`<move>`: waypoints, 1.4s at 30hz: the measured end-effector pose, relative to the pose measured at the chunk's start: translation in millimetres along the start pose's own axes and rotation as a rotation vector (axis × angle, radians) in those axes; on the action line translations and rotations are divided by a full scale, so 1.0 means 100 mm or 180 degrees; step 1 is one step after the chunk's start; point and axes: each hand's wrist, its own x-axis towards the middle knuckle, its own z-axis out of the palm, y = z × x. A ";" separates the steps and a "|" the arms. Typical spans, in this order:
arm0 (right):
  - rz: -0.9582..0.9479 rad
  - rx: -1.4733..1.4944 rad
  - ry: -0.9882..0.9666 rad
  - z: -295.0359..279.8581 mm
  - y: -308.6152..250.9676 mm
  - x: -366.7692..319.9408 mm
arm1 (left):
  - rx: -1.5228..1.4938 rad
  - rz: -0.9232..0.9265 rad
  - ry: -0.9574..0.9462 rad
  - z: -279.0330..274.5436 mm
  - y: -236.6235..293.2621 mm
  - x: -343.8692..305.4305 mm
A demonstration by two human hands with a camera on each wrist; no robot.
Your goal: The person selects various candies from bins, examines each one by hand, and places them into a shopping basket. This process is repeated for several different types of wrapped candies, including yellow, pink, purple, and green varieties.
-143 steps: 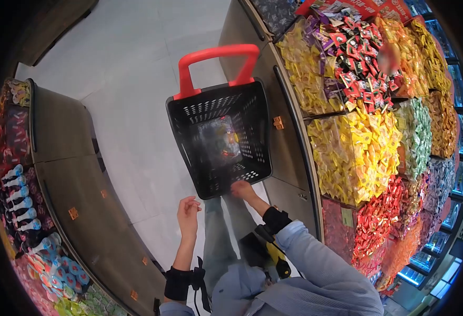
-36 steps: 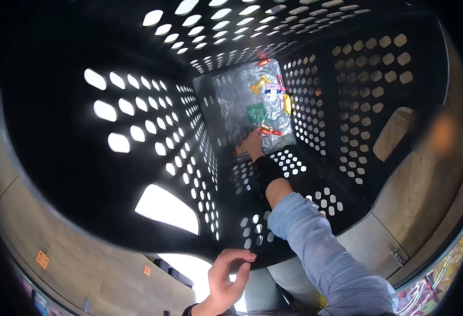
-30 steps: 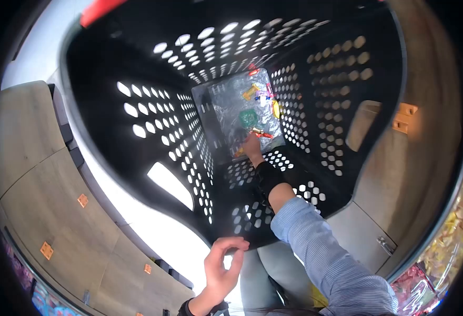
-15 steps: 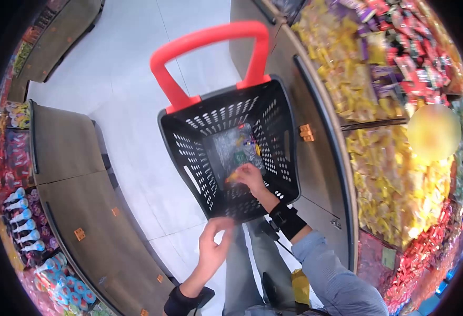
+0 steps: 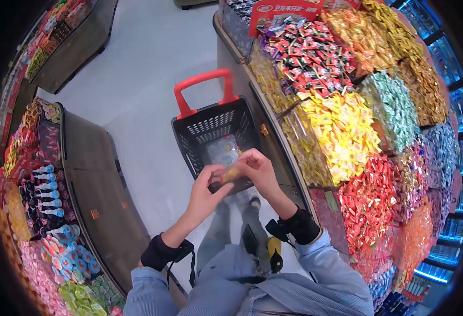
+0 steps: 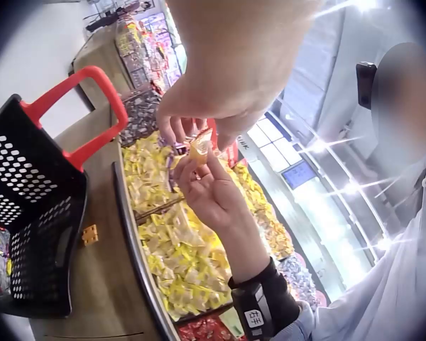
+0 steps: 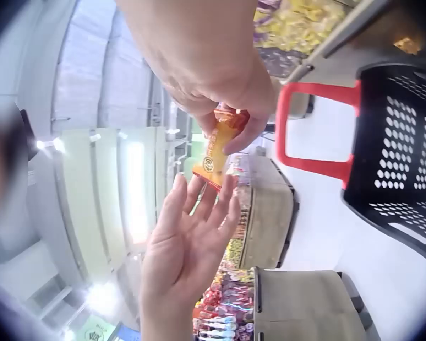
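My right hand [image 5: 260,171] pinches one end of a wrapped candy [image 7: 216,153] with a yellow-orange wrapper and red ends. Facing it, my left hand [image 5: 205,189] has its fingers extended, with the fingertips right at the candy's lower end in the right wrist view. The left wrist view shows the candy between both hands, partly covered by fingers. Below the hands, a black shopping basket [image 5: 189,150] with a red handle [image 5: 202,78] stands on the floor. A clear plastic bag [image 5: 223,150] with a few colourful candies lies at its bottom, partly behind the hands.
To the right, a counter bears heaps of yellow candies [image 5: 342,137], red candies [image 5: 368,192] and green candies [image 5: 392,102]. Another candy counter [image 5: 92,152] stands on the left. The pale floor [image 5: 142,68] runs between them.
The right hand has gone from the basket's bottom up above its rim, bringing the candy out. My left hand has moved in beside it. The head view has drawn back from the basket.
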 end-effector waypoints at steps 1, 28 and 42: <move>-0.0098 -0.0159 -0.0064 0.02 -0.15 -0.12 | -0.0201 -0.0039 -0.0081 0.07 0.11 -0.04; -0.0766 0.0393 0.0307 -1.11 -1.20 -2.44 | -0.1312 -0.0298 -0.0830 1.99 1.04 -0.88; -0.0730 0.0368 0.0265 -1.26 -1.07 -2.77 | -0.1019 -0.0056 -0.0528 2.22 1.15 -0.85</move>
